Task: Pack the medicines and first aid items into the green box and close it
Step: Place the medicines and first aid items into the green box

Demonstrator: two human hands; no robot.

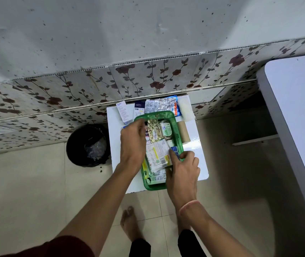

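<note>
A: While you scan from the left, what comes first?

B: A black bin [88, 145] on the tiled floor, just beside the left edge of a small white table [114, 145]. On the table stands the green box [177, 134], open, its long side running away from the person.

A: And the hands?

B: The left hand [133, 141] lies over the box's left rim, fingers curled downward. I cannot tell whether they pinch anything; the back of the hand hides the fingertips. To its right, inside the box, sit a gold blister strip [154, 131], a small bottle with a green label [166, 129] and, nearer the person, a white printed packet [157, 156].

A: The right hand?

B: The right hand [183, 169] is at the box's near right corner, forefinger and thumb closed on the edge of that white printed packet, beside a small blue item [174, 152].

A: Anything outside the box?

B: Yes, along the table's far edge, left to right: a white carton [123, 112], a blue-and-white carton [139, 108], silver blister strips [163, 105] and a white pad [186, 108]. A brown roll [183, 131] lies touching the box's right wall. At far right stands a larger white table [299, 112], well apart.
</note>
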